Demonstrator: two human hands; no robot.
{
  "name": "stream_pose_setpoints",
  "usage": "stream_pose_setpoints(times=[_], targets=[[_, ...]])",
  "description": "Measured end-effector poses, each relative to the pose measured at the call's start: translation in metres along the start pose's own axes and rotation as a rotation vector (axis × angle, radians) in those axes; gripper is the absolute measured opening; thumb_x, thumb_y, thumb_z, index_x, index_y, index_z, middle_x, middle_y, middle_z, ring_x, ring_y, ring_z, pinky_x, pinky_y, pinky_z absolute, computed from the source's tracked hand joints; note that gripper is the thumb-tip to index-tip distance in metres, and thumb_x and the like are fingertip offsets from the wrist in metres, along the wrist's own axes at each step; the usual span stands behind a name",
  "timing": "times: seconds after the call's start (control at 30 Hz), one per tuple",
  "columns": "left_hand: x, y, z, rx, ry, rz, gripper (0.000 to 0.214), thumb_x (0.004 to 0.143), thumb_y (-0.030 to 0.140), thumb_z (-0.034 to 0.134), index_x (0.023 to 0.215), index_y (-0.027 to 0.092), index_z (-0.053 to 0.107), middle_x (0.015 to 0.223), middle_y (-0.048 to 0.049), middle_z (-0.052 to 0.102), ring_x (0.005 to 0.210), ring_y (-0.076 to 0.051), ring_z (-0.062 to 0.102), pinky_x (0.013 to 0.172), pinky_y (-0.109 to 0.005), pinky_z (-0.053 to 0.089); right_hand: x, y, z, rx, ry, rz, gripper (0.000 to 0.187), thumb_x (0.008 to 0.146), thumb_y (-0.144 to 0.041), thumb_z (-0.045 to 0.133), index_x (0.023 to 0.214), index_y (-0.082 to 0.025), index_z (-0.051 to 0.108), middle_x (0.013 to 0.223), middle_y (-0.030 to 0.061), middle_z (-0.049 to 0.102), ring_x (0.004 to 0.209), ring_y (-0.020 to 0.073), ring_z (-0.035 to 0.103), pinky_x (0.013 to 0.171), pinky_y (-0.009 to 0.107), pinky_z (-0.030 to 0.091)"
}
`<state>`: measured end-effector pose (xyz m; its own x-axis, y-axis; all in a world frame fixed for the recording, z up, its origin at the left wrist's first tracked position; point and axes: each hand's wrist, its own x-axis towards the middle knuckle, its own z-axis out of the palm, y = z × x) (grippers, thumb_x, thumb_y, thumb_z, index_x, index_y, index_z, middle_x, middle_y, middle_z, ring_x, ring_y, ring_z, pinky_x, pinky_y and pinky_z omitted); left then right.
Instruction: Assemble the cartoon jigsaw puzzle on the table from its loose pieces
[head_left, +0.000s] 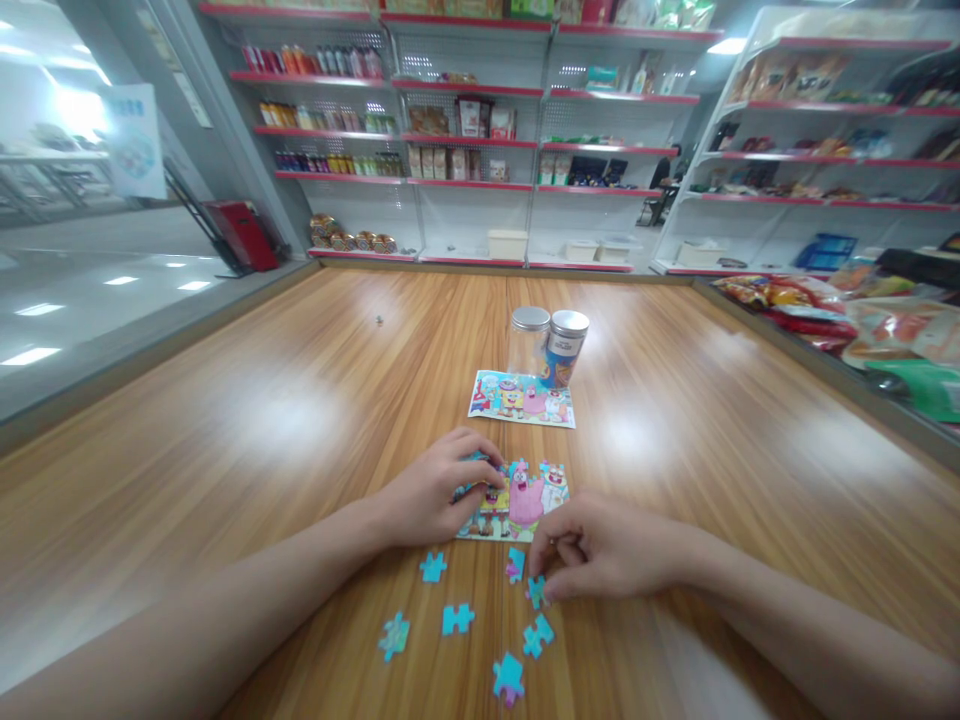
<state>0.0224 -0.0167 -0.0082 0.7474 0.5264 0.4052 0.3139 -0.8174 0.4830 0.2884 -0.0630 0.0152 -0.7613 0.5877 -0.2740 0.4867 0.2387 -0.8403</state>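
Note:
A partly assembled cartoon jigsaw puzzle [525,495] lies on the wooden table [300,400] in front of me. My left hand [439,487] rests on its left side, fingers curled and pressing a piece at the top left. My right hand [600,560] sits just below the puzzle's right corner, fingers pinched on a loose cyan piece [536,590]. Several loose cyan pieces [457,618] lie scattered nearer to me. Beyond the puzzle lies a printed reference picture [523,398].
Two metal-lidded canisters [547,345] stand behind the picture. Shop shelves [465,140] with goods line the back and right walls. Snack bags [862,320] are piled along the table's right side. A red box [244,235] leans at the left.

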Motion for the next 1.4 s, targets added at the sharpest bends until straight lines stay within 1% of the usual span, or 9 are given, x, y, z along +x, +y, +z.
stream_pose_setpoints(times=[0.1, 0.43, 0.67, 0.97, 1.03, 1.13, 1.2, 1.3, 1.4], targets=[[0.001, 0.0, 0.0, 0.003, -0.001, -0.002, 0.026, 0.091, 0.009, 0.053, 0.106, 0.02, 0.072, 0.116, -0.0098, 0.061, 0.111, -0.023, 0.057, 0.098, -0.041, 0.048, 0.0, 0.0, 0.002, -0.022, 0.022, 0.02, 0.027, 0.076, -0.029, 0.082, 0.1, -0.017, 0.074, 0.058, -0.0076, 0.052, 0.051, 0.0073, 0.05, 0.046, 0.016, 0.033], [0.002, 0.0, 0.0, 0.017, -0.003, -0.001, 0.027, 0.092, 0.009, 0.053, 0.107, 0.02, 0.072, 0.115, -0.0098, 0.062, 0.109, -0.023, 0.057, 0.097, -0.041, 0.048, 0.0, -0.006, 0.002, -0.094, 0.056, 0.027, 0.02, 0.079, -0.024, 0.078, 0.097, -0.016, 0.071, 0.058, -0.0078, 0.051, 0.05, 0.007, 0.05, 0.046, 0.015, 0.033], [0.002, 0.002, 0.0, 0.02, 0.001, -0.005, 0.026, 0.091, 0.009, 0.054, 0.106, 0.02, 0.072, 0.114, -0.0096, 0.062, 0.108, -0.023, 0.057, 0.096, -0.04, 0.049, 0.0, 0.0, 0.004, -0.003, 0.016, 0.062, 0.02, 0.076, -0.022, 0.078, 0.093, -0.016, 0.07, 0.058, -0.0082, 0.052, 0.051, 0.007, 0.05, 0.047, 0.015, 0.034], [0.002, 0.001, 0.0, 0.02, -0.005, -0.014, 0.025, 0.092, 0.01, 0.054, 0.105, 0.02, 0.072, 0.115, -0.0098, 0.062, 0.109, -0.023, 0.057, 0.097, -0.04, 0.048, -0.001, 0.004, -0.008, 0.148, -0.024, -0.058, 0.019, 0.076, -0.029, 0.082, 0.083, -0.015, 0.072, 0.069, -0.0027, 0.063, 0.059, 0.0074, 0.053, 0.054, 0.017, 0.04], [0.002, 0.002, 0.0, 0.025, -0.002, -0.015, 0.024, 0.093, 0.012, 0.054, 0.105, 0.02, 0.072, 0.115, -0.0098, 0.062, 0.109, -0.023, 0.057, 0.097, -0.04, 0.048, 0.003, 0.011, -0.012, 0.199, 0.091, -0.037, 0.024, 0.077, -0.036, 0.082, 0.084, -0.014, 0.073, 0.065, -0.0025, 0.062, 0.056, 0.008, 0.051, 0.052, 0.019, 0.039], [0.004, 0.004, -0.002, 0.023, -0.008, -0.021, 0.021, 0.098, 0.02, 0.053, 0.106, 0.02, 0.073, 0.114, -0.0097, 0.063, 0.108, -0.023, 0.057, 0.097, -0.04, 0.048, 0.013, 0.026, -0.018, 0.163, 0.57, -0.033, 0.029, 0.08, -0.042, 0.079, 0.087, -0.015, 0.074, 0.066, -0.0003, 0.065, 0.057, 0.0104, 0.052, 0.052, 0.022, 0.039], [0.004, 0.006, -0.005, 0.003, -0.008, -0.032, 0.029, 0.102, 0.024, 0.045, 0.112, 0.019, 0.072, 0.115, -0.0103, 0.062, 0.109, -0.023, 0.056, 0.099, -0.041, 0.047, 0.019, 0.035, -0.02, 0.134, 0.768, -0.017, 0.029, 0.083, -0.043, 0.076, 0.089, -0.015, 0.074, 0.071, 0.0024, 0.069, 0.061, 0.0133, 0.058, 0.057, 0.025, 0.045], [0.003, 0.005, -0.009, -0.035, 0.021, -0.035, 0.042, 0.104, 0.024, 0.032, 0.125, 0.018, 0.067, 0.118, -0.0118, 0.061, 0.111, -0.024, 0.056, 0.101, -0.044, 0.047, 0.022, 0.041, -0.021, 0.133, 0.804, -0.015, 0.026, 0.084, -0.042, 0.074, 0.09, -0.016, 0.075, 0.078, 0.0046, 0.074, 0.068, 0.0168, 0.066, 0.063, 0.028, 0.051], [0.001, 0.003, -0.011, -0.045, 0.047, -0.016, 0.044, 0.103, 0.025, 0.031, 0.13, 0.017, 0.065, 0.116, -0.0122, 0.061, 0.107, -0.025, 0.056, 0.098, -0.045, 0.047, 0.023, 0.038, -0.019, 0.097, 0.778, -0.016, 0.023, 0.085, -0.039, 0.074, 0.089, -0.017, 0.076, 0.082, 0.005, 0.076, 0.073, 0.018, 0.068, 0.067, 0.029, 0.053]])
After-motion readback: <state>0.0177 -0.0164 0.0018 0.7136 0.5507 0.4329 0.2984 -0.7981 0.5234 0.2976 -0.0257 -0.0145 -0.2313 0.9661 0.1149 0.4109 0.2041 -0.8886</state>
